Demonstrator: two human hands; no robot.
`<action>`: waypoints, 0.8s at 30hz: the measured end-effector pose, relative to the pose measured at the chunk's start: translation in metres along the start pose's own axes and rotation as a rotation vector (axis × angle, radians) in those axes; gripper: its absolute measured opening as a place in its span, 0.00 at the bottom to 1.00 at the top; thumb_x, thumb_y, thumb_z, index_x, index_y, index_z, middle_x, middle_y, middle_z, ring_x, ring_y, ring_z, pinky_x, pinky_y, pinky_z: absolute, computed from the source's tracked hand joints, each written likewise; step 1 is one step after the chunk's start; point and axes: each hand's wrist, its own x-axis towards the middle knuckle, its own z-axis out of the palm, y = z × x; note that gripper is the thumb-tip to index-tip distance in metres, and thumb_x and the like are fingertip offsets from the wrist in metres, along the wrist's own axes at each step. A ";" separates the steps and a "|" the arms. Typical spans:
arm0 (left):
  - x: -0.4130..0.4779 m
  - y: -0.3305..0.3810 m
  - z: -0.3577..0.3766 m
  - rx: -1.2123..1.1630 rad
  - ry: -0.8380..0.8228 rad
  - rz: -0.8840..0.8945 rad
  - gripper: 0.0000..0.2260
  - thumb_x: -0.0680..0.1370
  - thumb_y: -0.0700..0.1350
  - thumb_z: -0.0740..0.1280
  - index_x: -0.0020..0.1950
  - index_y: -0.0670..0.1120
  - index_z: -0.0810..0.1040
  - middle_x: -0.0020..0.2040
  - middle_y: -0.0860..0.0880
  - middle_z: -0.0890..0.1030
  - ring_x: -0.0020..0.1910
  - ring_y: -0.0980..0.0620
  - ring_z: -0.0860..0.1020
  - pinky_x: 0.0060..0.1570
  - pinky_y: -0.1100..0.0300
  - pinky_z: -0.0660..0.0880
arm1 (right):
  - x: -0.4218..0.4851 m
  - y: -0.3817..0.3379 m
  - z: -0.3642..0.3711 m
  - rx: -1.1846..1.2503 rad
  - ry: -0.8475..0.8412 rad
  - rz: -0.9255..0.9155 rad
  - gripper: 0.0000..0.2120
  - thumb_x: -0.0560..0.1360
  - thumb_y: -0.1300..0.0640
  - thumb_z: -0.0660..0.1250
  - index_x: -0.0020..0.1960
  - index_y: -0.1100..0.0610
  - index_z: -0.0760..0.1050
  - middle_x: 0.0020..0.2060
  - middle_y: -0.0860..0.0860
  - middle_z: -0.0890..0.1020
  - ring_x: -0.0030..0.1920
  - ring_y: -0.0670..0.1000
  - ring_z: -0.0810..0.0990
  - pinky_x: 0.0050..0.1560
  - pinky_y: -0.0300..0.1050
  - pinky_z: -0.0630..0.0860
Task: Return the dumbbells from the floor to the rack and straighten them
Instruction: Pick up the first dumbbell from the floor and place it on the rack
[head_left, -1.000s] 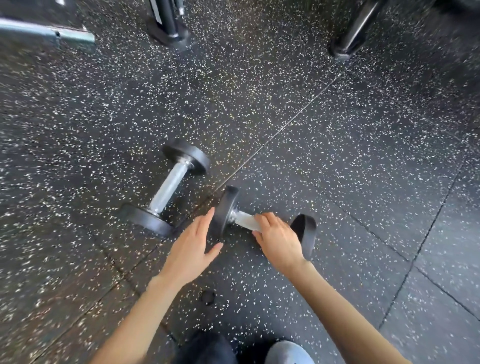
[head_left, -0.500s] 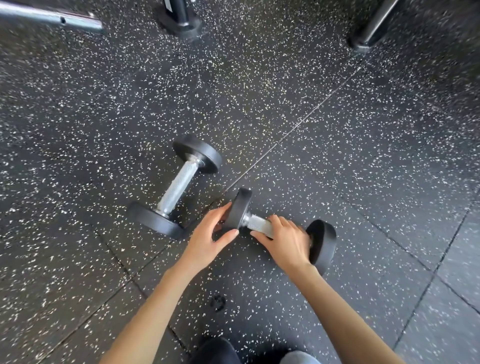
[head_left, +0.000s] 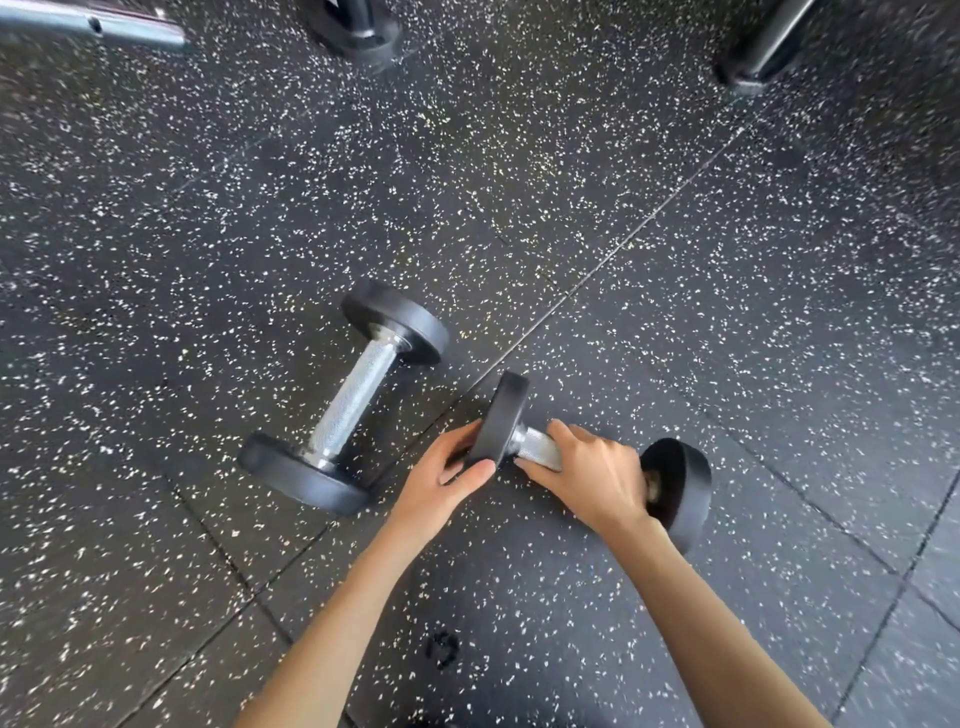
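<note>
Rubber floor (head_left: 623, 208), black with pale flecks, carries both weights; nearest, two bare forearms reach down to the near dumbbell (head_left: 501, 418) lying on it, the grip of the right hand (head_left: 592, 475) curled over the knurled handle, that of the left hand (head_left: 441, 483) cupping the rim of one head. I'd judge this the pick-up step; next comes a firm, level lift; just beyond lies the second dumbbell (head_left: 358, 392), untouched, and farther off only black posts (head_left: 763, 47), no rack.
</note>
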 end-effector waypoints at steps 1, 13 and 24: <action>0.003 0.000 0.000 -0.011 0.000 -0.004 0.16 0.73 0.51 0.68 0.59 0.63 0.70 0.58 0.63 0.76 0.57 0.68 0.75 0.50 0.78 0.69 | 0.004 0.002 0.000 0.001 0.021 -0.027 0.22 0.69 0.32 0.61 0.44 0.51 0.69 0.34 0.47 0.79 0.31 0.54 0.79 0.26 0.40 0.61; 0.026 0.001 0.015 -0.132 0.085 -0.021 0.19 0.77 0.43 0.65 0.68 0.46 0.69 0.60 0.52 0.77 0.51 0.73 0.75 0.45 0.79 0.69 | 0.006 0.006 0.015 0.072 0.440 0.019 0.20 0.71 0.35 0.65 0.46 0.52 0.78 0.32 0.46 0.79 0.34 0.50 0.78 0.34 0.44 0.71; 0.034 0.007 0.021 -0.253 0.047 -0.013 0.21 0.76 0.43 0.66 0.69 0.46 0.68 0.62 0.48 0.78 0.51 0.70 0.77 0.46 0.78 0.69 | 0.016 0.015 -0.004 0.203 0.181 0.082 0.18 0.66 0.34 0.69 0.49 0.44 0.78 0.34 0.45 0.82 0.36 0.52 0.81 0.33 0.40 0.68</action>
